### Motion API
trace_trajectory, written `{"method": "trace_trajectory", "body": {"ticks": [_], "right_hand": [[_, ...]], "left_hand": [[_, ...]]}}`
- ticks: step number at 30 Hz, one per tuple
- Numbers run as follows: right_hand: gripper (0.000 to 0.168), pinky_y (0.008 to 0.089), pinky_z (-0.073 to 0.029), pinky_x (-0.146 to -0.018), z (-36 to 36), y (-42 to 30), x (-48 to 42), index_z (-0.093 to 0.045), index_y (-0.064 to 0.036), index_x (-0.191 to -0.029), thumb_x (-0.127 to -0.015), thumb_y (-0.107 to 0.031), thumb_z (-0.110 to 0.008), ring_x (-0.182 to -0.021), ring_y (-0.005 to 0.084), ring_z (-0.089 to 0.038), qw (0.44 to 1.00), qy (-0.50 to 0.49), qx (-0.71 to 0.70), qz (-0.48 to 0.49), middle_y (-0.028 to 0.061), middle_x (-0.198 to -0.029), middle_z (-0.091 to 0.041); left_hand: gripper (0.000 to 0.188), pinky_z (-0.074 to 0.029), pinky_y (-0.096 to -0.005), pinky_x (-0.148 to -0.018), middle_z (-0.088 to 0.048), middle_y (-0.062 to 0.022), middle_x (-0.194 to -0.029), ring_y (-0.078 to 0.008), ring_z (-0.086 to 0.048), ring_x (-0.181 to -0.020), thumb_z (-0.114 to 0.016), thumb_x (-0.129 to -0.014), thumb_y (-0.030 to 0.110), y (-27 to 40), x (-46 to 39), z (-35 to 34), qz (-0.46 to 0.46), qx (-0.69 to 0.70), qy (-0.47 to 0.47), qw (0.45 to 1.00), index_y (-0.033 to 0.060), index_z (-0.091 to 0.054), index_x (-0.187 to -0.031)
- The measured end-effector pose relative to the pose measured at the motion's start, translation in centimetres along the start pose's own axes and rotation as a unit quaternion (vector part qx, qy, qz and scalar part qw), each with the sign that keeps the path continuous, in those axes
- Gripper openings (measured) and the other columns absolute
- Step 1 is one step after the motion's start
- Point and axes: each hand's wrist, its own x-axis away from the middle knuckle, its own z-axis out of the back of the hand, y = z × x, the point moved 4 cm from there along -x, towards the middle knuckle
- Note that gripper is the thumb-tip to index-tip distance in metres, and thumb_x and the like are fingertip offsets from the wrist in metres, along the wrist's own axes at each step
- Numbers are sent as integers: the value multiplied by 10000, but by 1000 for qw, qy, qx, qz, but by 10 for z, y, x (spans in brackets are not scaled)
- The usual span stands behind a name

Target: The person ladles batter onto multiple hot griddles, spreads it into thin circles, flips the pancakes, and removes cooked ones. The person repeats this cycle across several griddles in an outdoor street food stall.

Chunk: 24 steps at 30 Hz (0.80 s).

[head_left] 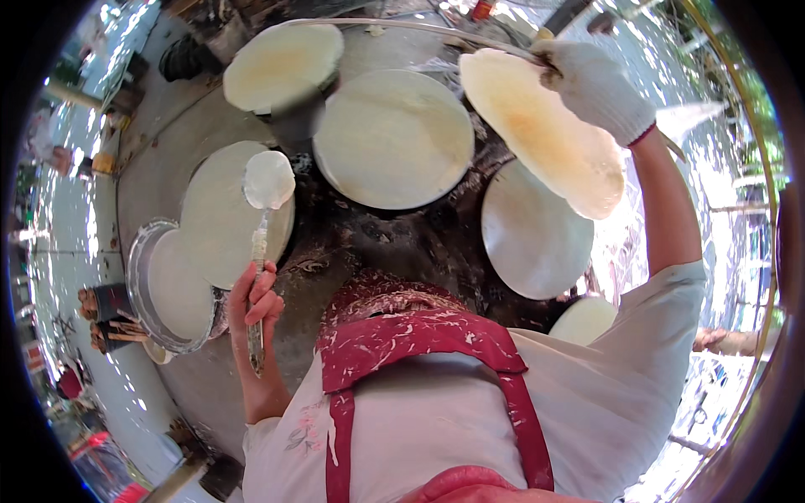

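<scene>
My bare left hand (pixel 259 295) grips the handle of a ladle (pixel 269 180), whose bowl is coated with white batter. The ladle is over the left round griddle (pixel 220 220), which bears a pale layer. Beside that griddle stands a metal pot of white batter (pixel 179 286). My right hand (pixel 588 88), in a white knit glove, is closed around a long thin strip (pixel 434 28). Close to its fingers, a thin pale flatbread with a browned middle (pixel 534 126) slants above the right griddle (pixel 538 236); whether the fingers also pinch it, I cannot tell.
A batter-covered round griddle (pixel 393 138) sits in the middle, another pale round (pixel 283 66) at upper left. A smaller pale disc (pixel 585 320) lies by my right sleeve. Between them is a dark, splattered stove top (pixel 383 242). Dark containers with sticks (pixel 113 317) stand left of the pot.
</scene>
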Motion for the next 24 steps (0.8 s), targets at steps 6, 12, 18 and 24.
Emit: {"method": "trace_trajectory", "body": {"ticks": [6,12,18,24], "right_hand": [[141,311,-431,-517,4,-119,-172,-688,-34,-895,-817,-151,-684,-553,178,-554,981,36,-182,49,53,-682,-618],[148,330,-453,-501,-43,-112,-328,-709,-54,-904,-778,-123,-674,-547,150,-559,862,25,-502,-74,41,-666,-596],[194,311,-444,-484,-201,-97,-423,-691,-12,-926,-830,-154,-780,-559,151,-562,669,87,-720,-161,37,-730,-641],[129,313,-439,-426,-373,-64,-398,-662,-19,-902,-804,-26,-745,-478,175,-561,561,128,-761,-299,52,-699,-628]], "left_hand": [[281,-276,-205,-386,-402,53,-627,-34,-339,-344,-439,-1058,232,66,-15,39,-62,-65,41,995,-36,-493,-1122],[265,-256,-200,-368,-392,72,-615,-22,-315,-335,-443,-1054,232,97,-11,50,-108,-74,78,988,-21,-505,-1103],[280,-201,-209,-342,-386,40,-586,-39,-292,-338,-454,-1047,221,126,-20,49,-143,-20,153,978,-40,-554,-1036],[284,-198,-207,-333,-378,38,-583,-38,-269,-324,-446,-1047,217,135,-35,31,-175,-32,205,963,-48,-546,-1034]]}}
